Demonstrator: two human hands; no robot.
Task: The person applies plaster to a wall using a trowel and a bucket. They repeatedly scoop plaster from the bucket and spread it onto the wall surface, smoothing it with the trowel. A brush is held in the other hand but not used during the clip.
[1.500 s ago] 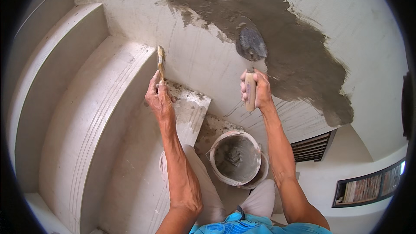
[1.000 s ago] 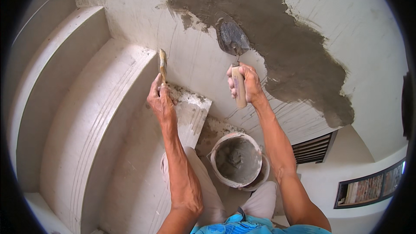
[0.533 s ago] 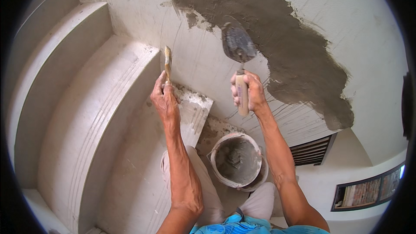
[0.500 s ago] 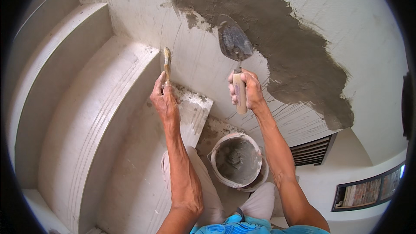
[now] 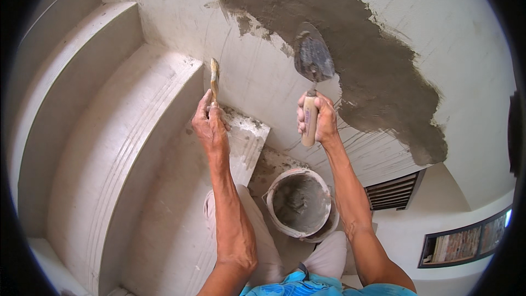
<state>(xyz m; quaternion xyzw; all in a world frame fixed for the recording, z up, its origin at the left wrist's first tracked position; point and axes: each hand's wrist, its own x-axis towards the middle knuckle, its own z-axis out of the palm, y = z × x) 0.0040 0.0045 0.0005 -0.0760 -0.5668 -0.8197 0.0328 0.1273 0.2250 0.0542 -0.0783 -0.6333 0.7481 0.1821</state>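
Observation:
My left hand (image 5: 212, 126) is closed around a paintbrush (image 5: 214, 79), its pale bristles pointing up near the corner of a step. My right hand (image 5: 319, 118) grips a trowel by its wooden handle (image 5: 309, 120). The trowel's grey, mortar-smeared blade (image 5: 313, 55) is raised in front of the wall, overlapping the lower edge of a dark patch of wet mortar (image 5: 378, 82). Whether the blade touches the wall I cannot tell. Below my hands, between my legs, stands a bucket (image 5: 300, 203) with grey mortar inside, seemingly set in or beside another container.
Curved stair steps (image 5: 109, 131) rise along the left. The pale wall (image 5: 460, 38) fills the top and right, with scratch lines under the mortar. A dark slatted vent (image 5: 394, 189) sits lower right, and a framed window-like opening (image 5: 460, 244) lies beyond it.
My right hand has moved the trowel a little to the right and slightly down. My left hand with the paintbrush has shifted very slightly right.

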